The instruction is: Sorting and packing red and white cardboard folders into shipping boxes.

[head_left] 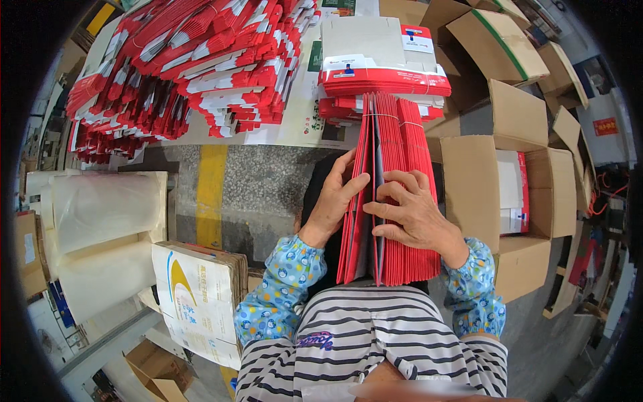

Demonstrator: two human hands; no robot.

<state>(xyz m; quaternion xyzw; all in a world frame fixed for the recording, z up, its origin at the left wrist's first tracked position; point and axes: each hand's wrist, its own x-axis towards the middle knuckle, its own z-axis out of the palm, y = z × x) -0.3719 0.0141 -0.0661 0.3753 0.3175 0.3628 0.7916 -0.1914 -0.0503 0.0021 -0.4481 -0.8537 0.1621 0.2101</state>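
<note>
A thick bundle of red flat-folded cartons [406, 201] stands on edge across my lap, its far end against a stack of similar cartons. Toward its left side a gap parts a few cartons from the others, and a grey inner face shows in it. My left hand [335, 197] grips that left part, thumb over the top edges and fingers round the outer side. My right hand [414, 213] rests on the top edges of the larger part, its fingers bent a little and spread apart, fingertips at the gap. Thin bands cross the bundle near its far end.
Heaps of red and white folded cartons [234, 74] cover the table at the far left. A flat stack of cartons [365, 47] lies straight ahead. On the right stands an open cardboard box [469, 187] with cartons inside. Packed cardboard [194, 295] is at my left.
</note>
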